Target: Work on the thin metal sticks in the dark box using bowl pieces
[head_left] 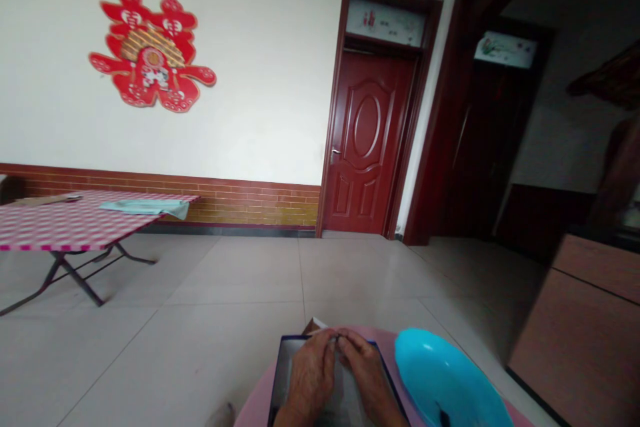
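Note:
My left hand (pixel 313 368) and my right hand (pixel 364 368) meet over a shallow box (pixel 277 373) with a dark blue rim and a pale inside. The fingertips of both hands pinch together at a small dark thing, too small to name. To the right of the hands stands a bright blue plastic basin (pixel 430 363) with a small black object (pixel 444 417) in it. Behind the fingers, the corner of a brown and white box (pixel 314 326) shows.
A pink round table (pixel 257 400) bears the box and basin. At the left is a folding table (pixel 65 220) with a checked cover and a pale green cloth (pixel 150 205). A cabinet (pixel 580 327) stands at the right. A red door (pixel 367 140) is in the far wall.

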### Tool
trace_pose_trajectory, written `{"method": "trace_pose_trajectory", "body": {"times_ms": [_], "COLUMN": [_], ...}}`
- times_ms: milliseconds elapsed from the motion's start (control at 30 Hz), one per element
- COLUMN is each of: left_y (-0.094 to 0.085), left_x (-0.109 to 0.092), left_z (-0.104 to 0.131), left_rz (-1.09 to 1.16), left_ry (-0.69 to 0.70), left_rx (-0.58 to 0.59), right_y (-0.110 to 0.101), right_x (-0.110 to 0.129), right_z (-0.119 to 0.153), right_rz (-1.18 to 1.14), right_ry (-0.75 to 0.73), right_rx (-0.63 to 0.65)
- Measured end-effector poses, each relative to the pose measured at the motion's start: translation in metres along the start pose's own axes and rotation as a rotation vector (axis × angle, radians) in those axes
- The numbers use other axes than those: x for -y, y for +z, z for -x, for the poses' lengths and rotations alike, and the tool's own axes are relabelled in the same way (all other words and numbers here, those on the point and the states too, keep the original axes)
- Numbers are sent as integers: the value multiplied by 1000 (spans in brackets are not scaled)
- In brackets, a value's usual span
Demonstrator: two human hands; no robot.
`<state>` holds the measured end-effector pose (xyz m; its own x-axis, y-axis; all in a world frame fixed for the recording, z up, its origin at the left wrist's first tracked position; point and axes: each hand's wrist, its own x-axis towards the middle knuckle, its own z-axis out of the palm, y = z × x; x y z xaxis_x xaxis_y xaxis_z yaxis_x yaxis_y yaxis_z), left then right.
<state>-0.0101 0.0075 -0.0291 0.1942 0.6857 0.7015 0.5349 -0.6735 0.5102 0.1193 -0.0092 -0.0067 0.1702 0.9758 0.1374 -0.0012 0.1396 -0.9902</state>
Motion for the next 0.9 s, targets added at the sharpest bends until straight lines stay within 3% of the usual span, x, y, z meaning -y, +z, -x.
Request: {"method": "trace_pose_trajectory", "body": {"times_ms": [300, 533, 733, 900], "left_y": [2, -4, -1, 1], "left_x": [-2, -7, -3, 1], "left_z": [0, -3, 1, 3], "left_rz": [19, 39, -36, -21], "left_ry": [-33, -63, -143, -91], "left_rx": [-11, 66, 65, 58], "right_y": [3, 1, -2, -5], "right_x": [2, 5, 9, 9], "right_z": [-1, 0, -1, -1], "right_rz": [-73, 49, 153, 203], "right_ry": [10, -54, -97, -77], "right_rx": [9, 0, 23, 32]}}
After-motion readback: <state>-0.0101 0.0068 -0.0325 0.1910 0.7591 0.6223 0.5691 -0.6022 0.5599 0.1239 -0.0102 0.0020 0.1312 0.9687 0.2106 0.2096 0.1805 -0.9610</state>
